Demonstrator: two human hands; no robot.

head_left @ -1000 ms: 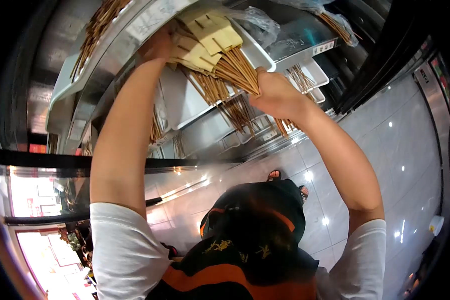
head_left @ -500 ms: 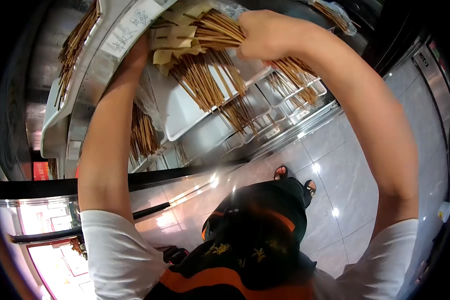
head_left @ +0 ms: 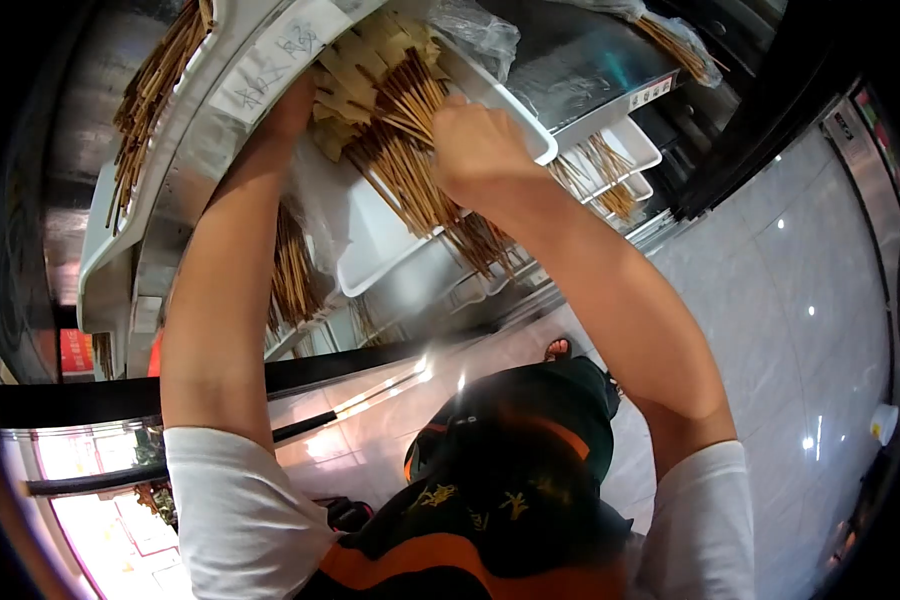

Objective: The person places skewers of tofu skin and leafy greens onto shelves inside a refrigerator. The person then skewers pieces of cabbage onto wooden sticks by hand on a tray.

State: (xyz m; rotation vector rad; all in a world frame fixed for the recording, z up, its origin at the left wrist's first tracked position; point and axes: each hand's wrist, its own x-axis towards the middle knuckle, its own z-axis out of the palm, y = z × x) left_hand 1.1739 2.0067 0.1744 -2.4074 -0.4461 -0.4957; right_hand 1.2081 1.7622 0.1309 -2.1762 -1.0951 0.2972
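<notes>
My right hand (head_left: pixel 478 145) is closed around the sticks of some wooden skewers (head_left: pixel 410 95) that carry pale yellow folded sheets of food (head_left: pixel 345 75). More sticks of the same kind (head_left: pixel 400 185) fan out below, over the rim of a white tray (head_left: pixel 360 270). My left hand (head_left: pixel 292 105) reaches in at the left end of the pale sheets, beneath a labelled white tray (head_left: pixel 275 60). Its fingers are hidden there.
Bundled skewers hang at the upper left (head_left: pixel 155 110) and below my left forearm (head_left: pixel 292 265). Clear plastic film (head_left: pixel 475 35) lies behind the tray. White trays with thin skewers (head_left: pixel 600 165) and a bagged bundle (head_left: pixel 675 45) are on the right. Grey floor tiles (head_left: pixel 770 330) lie beyond.
My right hand has moved left and lower, and its skewers now point more steeply downward. The right end of the tray has come into view. My left arm has barely moved.
</notes>
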